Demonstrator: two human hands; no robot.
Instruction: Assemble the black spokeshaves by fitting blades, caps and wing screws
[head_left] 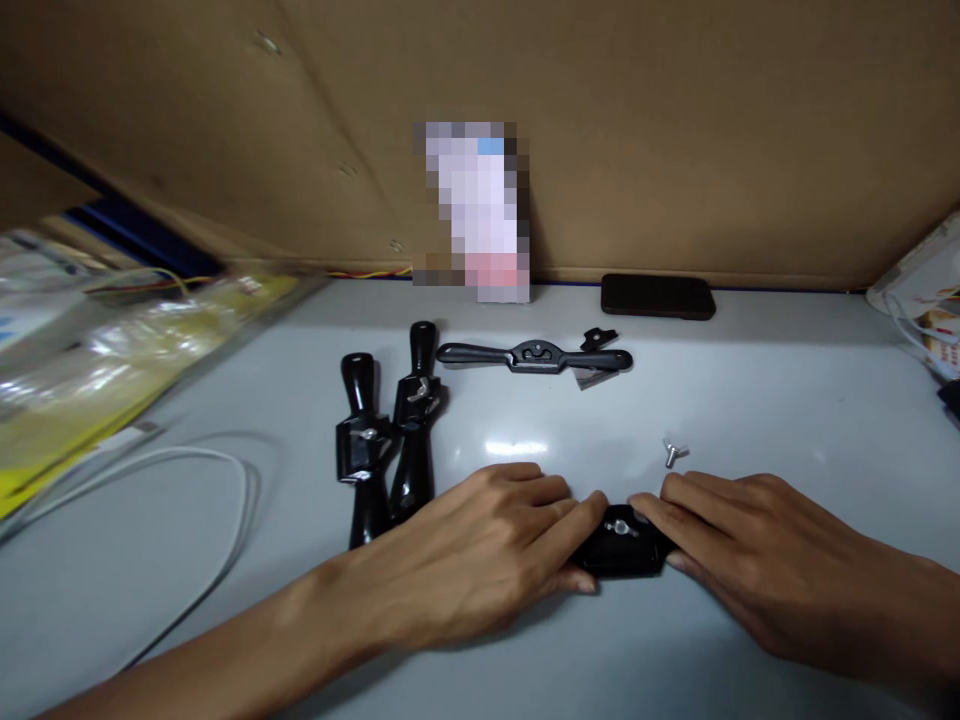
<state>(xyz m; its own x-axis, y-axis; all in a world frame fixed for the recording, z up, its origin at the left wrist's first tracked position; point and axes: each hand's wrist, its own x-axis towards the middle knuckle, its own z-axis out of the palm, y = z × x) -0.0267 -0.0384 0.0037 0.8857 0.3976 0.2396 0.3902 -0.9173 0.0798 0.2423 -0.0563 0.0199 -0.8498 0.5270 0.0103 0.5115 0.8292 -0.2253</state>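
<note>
A black spokeshave [624, 553] with a silver wing screw on its middle lies low on the table between my hands. My left hand [517, 540] is closed around its left handle, and my right hand [739, 545] grips the right end; both handles are mostly hidden by the fingers. Just beyond my right hand stands a loose silver wing screw [672, 454]. Two more black spokeshaves [364, 450] [415, 400] lie side by side left of my left hand. Farther back rests a slimmer spokeshave body [534, 357], with a flat blade [598, 378] and a small black plate [599, 339] beside it.
A dark phone [658, 297] lies by the cardboard wall [675, 130]. A blurred-out upright item [487, 215] leans there too. Plastic bags [112, 370] and a white cable [244, 480] occupy the left. At the right edge is a white package [919, 285].
</note>
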